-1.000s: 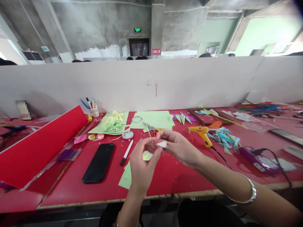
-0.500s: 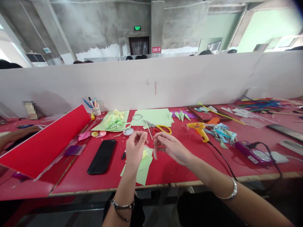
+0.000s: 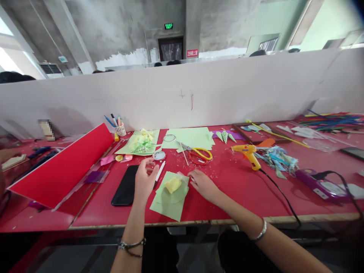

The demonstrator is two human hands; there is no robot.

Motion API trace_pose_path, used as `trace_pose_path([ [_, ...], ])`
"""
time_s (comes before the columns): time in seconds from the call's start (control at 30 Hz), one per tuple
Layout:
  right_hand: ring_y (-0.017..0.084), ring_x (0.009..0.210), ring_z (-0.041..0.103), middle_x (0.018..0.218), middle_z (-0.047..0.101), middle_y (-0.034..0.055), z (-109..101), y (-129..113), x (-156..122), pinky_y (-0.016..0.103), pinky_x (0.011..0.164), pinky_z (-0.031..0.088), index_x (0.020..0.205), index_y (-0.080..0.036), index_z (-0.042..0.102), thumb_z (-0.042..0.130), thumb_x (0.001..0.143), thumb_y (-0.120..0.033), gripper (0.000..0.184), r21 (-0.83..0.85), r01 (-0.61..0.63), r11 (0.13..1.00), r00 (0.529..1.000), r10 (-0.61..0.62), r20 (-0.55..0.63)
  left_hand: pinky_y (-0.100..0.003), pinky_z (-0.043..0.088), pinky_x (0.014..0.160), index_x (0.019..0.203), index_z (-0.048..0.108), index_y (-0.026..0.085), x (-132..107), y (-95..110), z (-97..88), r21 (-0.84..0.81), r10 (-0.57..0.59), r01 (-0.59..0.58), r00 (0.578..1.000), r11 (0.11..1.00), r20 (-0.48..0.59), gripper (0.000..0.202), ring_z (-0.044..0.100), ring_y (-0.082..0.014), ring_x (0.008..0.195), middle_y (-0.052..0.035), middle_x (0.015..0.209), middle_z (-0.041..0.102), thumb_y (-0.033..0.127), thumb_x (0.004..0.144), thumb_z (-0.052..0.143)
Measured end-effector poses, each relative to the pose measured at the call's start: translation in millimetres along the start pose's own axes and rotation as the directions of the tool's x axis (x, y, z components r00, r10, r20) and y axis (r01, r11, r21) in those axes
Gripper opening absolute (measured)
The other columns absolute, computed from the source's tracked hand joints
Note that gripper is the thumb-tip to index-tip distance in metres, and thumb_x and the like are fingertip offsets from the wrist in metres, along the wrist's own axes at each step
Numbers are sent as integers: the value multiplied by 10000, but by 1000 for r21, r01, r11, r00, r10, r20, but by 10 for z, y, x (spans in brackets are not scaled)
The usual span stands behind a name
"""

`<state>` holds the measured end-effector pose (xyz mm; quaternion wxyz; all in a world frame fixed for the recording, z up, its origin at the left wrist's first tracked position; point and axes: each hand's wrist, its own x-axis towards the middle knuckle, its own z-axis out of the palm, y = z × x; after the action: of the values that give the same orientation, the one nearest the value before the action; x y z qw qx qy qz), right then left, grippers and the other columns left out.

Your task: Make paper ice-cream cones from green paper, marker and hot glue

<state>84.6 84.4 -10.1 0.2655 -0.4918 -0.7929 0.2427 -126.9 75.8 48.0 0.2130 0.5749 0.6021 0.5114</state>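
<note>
My left hand (image 3: 146,179) is held above the table beside the black phone (image 3: 125,187), its fingers loosely curled with a gap to the thumb. Right of it lies a white pen (image 3: 160,170) with a dark end. Between my hands are pale green paper sheets (image 3: 167,207), with a crumpled yellow piece (image 3: 173,185) on top. My right hand (image 3: 203,185) is low at the right edge of these sheets, fingers bent downward and apart; nothing shows in them. A clear bit of film lies by its fingertips. Beyond the hands rest yellow-handled scissors (image 3: 203,153) and a thin stick (image 3: 184,154).
A yellow glue gun (image 3: 248,153) with a black cord stands at right, beside blue tassels (image 3: 280,159) and a purple power strip (image 3: 321,185). A leaning red board (image 3: 65,167) is at left. A white partition (image 3: 159,96) runs behind the table. A pen cup (image 3: 121,130) stands near it.
My hands have moved apart: the left went left, the right down and slightly right. The yellow piece and green sheets are now uncovered. The view has shifted slightly.
</note>
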Motion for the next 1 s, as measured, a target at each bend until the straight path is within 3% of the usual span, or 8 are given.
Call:
trace_pose_path([
  [0.1,195,860,550,865,594,99,-110,-2,80,359,799,413,823,-140,555,411,759,-71,172,61,-2,998,1000,1,22,-231,427,577,950,538,168,-129,-24,43,7,-35,35,989,999,140,277,536,-120,637,-37,842,571,338,732,513],
  [0.23,135,764,588,831,607,39,-291,-218,50,268,687,468,882,-165,500,470,785,-207,109,261,12,965,997,-33,76,-251,444,647,1023,526,171,-278,31,218,-108,-6,47,936,993,352,327,562,-142,747,-67,959,576,332,739,530],
  [0.3,130,713,590,777,595,19,-356,-371,19,267,652,475,894,-171,483,534,754,-278,183,521,-26,853,994,-35,108,-255,450,683,993,537,160,-309,73,311,-228,28,88,886,970,463,328,573,-151,781,-70,947,588,333,716,571],
  [0.37,130,720,588,764,586,13,-393,-491,4,267,656,474,850,-176,492,580,716,-286,195,637,-36,770,996,-24,85,-248,448,676,884,561,144,-319,115,374,-323,40,146,861,935,507,274,574,-149,754,-54,837,607,348,703,590],
  [0.57,124,696,584,742,574,5,-382,-564,32,263,645,471,839,-185,495,573,729,-284,168,638,-18,770,999,-9,39,-220,397,593,687,575,139,-285,165,342,-336,10,141,912,931,409,233,525,-120,613,-5,621,575,368,725,556],
  [0.77,105,616,536,659,526,-24,-356,-544,81,258,590,452,751,-187,479,580,720,-276,138,638,-32,769,999,4,45,-204,383,594,663,529,153,-165,94,184,-316,-16,132,938,940,345,211,498,-109,614,12,620,537,352,731,550],
  [0.9,106,606,547,653,537,-25,-339,-541,142,257,577,449,779,-187,472,591,708,-271,161,654,-49,755,998,14,60,-204,414,620,714,503,166,-107,86,134,-381,-37,149,958,912,286,199,519,-127,730,-28,809,561,359,759,503],
  [1.0,106,606,551,661,549,-21,-328,-569,196,254,573,442,813,-186,471,585,710,-247,165,656,-33,754,998,-13,64,-191,368,523,747,504,177,-97,114,154,-297,15,92,941,950,337,215,479,-113,624,0,701,521,377,791,440],
])
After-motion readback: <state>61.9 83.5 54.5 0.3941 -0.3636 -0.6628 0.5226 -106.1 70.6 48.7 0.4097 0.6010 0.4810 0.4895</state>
